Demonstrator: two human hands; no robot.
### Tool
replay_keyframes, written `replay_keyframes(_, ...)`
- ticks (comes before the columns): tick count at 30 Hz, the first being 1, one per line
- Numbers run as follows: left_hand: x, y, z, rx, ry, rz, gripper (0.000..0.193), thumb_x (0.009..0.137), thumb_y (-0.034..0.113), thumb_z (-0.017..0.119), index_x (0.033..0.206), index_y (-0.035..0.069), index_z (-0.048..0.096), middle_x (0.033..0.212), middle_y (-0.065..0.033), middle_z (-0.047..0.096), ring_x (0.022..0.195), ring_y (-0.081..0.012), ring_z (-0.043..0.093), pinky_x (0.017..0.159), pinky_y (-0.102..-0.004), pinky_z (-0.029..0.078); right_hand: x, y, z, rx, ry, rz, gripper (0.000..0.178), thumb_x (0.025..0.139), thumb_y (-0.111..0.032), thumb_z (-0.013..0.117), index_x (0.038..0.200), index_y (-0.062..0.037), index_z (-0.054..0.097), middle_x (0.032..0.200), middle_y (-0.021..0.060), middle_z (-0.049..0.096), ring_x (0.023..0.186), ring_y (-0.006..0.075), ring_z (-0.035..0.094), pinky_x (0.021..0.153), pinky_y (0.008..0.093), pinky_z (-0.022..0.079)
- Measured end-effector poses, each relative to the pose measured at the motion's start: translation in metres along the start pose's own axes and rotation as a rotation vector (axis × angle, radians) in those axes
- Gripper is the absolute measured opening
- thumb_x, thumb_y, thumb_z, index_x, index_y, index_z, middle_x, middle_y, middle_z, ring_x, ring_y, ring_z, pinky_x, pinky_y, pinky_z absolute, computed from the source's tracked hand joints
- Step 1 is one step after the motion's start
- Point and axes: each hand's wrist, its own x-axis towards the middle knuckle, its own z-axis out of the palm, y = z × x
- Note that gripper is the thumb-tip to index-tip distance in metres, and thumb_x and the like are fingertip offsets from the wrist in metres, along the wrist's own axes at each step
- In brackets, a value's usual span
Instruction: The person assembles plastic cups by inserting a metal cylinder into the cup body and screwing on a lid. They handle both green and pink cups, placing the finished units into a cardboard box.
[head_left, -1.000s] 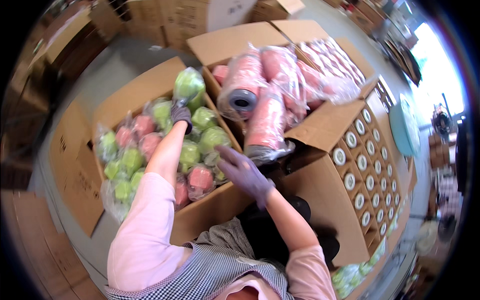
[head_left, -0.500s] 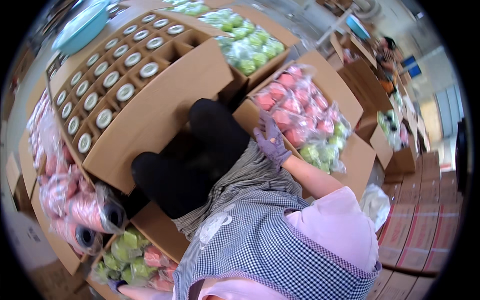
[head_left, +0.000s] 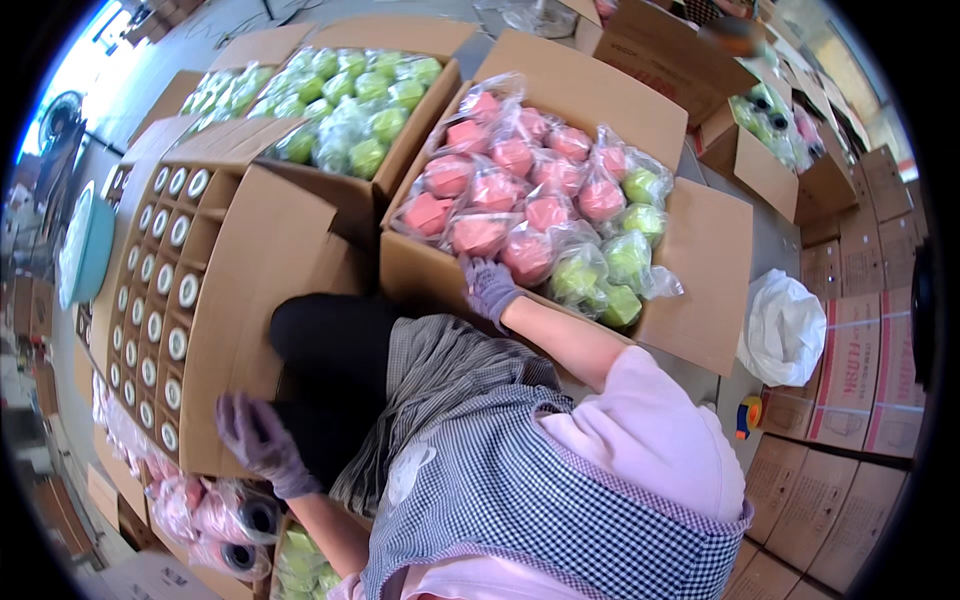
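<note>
My right hand (head_left: 489, 289), in a purple glove, lies at the near rim of an open cardboard box (head_left: 428, 268). Its fingers reach toward several pink faceted objects (head_left: 480, 235) wrapped in clear plastic; their tips are partly hidden. Green wrapped ones (head_left: 578, 275) fill that box's right side. My left hand (head_left: 262, 440), gloved alike, is raised over the flap (head_left: 250, 330) of a carton with cardboard dividers (head_left: 205, 225). Its fingers are apart and slightly bent, with nothing seen in them. White-topped round containers (head_left: 188, 290) stand in most of that carton's cells.
Another carton of green wrapped objects (head_left: 365, 95) stands beyond. Plastic-wrapped pink pieces with dark round ends (head_left: 235, 515) lie at lower left. A turquoise basin (head_left: 90, 245) is at far left. To the right are a white bag (head_left: 785, 325), a tape roll (head_left: 748, 415) and stacked cartons (head_left: 850, 375).
The view has turned to the right. My left hand has come up from the lower-left box of wrapped objects to the divided carton's flap. My right hand stays at the rim of the pink-filled box.
</note>
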Motion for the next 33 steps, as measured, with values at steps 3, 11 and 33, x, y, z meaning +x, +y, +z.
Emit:
replay_keyframes(3, 0.028, 0.042, 0.029, -0.149, -0.113, 0.187, 0.025, 0.083, -0.007, 0.069, 0.107, 0.000, 0.068, 0.116, -0.0156, 0.066, 0.113, -0.0379, 0.061, 0.095, -0.0442, 0.051, -0.029, 0.040, -0.055, 0.488, 0.192, -0.349, 0.047, 0.085, -0.031, 0.067, 0.124, -0.0050, 0.062, 0.119, 0.0220, 0.062, 0.113, 0.0393, 0.059, 0.098, 0.0459, 0.048)
replay_keyframes(11, 0.057, 0.072, 0.074, -0.314, -0.347, -0.079, 0.024, 0.086, -0.005, 0.068, 0.109, 0.000, 0.069, 0.116, -0.0161, 0.067, 0.111, -0.0330, 0.063, 0.097, -0.0403, 0.051, 0.004, 0.315, -0.026, -0.224, -0.109, 0.187, 0.023, 0.080, -0.019, 0.069, 0.101, -0.0096, 0.069, 0.094, 0.0125, 0.071, 0.091, 0.0311, 0.069, 0.076, 0.0400, 0.056)
replay_keyframes(33, 0.077, 0.116, 0.107, -0.335, -0.517, 0.213, 0.026, 0.084, -0.005, 0.069, 0.110, 0.002, 0.068, 0.112, -0.0140, 0.069, 0.108, -0.0324, 0.065, 0.095, -0.0404, 0.051, 0.066, 0.339, 0.102, 0.544, -0.147, 0.666, 0.033, 0.091, -0.025, 0.050, 0.109, -0.0089, 0.072, 0.115, 0.0193, 0.069, 0.110, 0.0331, 0.066, 0.090, 0.0428, 0.052)
